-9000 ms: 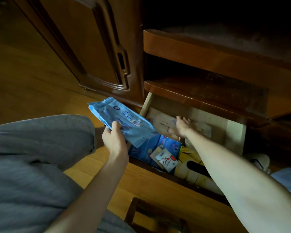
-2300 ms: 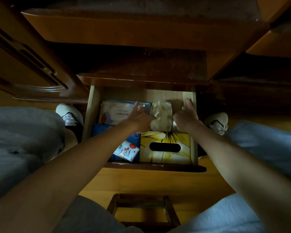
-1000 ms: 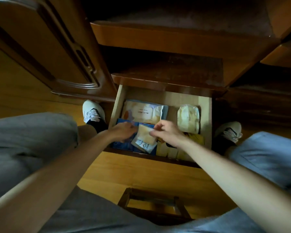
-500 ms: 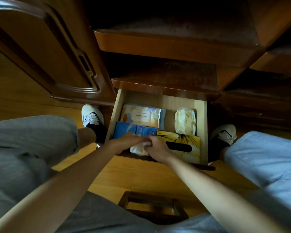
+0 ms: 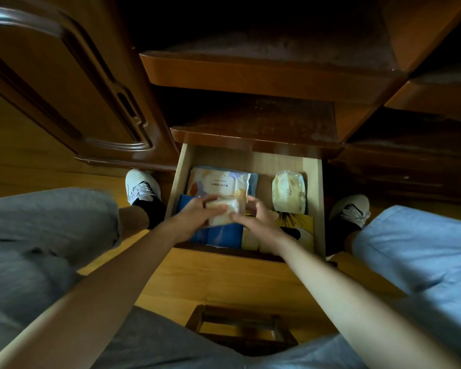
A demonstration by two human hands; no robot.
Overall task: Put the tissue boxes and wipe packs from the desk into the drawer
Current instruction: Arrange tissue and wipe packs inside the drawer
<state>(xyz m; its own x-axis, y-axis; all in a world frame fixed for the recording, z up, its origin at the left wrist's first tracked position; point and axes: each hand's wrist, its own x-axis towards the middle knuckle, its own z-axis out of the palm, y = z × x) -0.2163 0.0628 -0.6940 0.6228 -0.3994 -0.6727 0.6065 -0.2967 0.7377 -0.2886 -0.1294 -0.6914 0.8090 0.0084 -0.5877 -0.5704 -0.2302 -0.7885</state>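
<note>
The light wooden drawer (image 5: 316,187) is pulled out below the dark desk. Inside lie a white wipe pack with a flip lid (image 5: 218,183) at the back left, a small cream pack (image 5: 288,191) at the back right, a blue pack (image 5: 221,234) at the front left and a yellow tissue box (image 5: 301,226) at the front right. My left hand (image 5: 194,218) and my right hand (image 5: 253,217) together hold a small pale tissue pack (image 5: 221,213) over the drawer's middle, fingers curled round its two ends. The pack is blurred.
A carved cabinet door (image 5: 72,89) stands to the left. Dark shelves (image 5: 264,75) overhang the drawer. My knees fill both lower corners, my white shoes (image 5: 141,187) flank the drawer, and a small wooden stool frame (image 5: 240,328) sits on the wood floor below.
Both hands have lifted the small pale pack from the drawer's front edge and carried it toward the middle of the drawer. The other packs have not moved.
</note>
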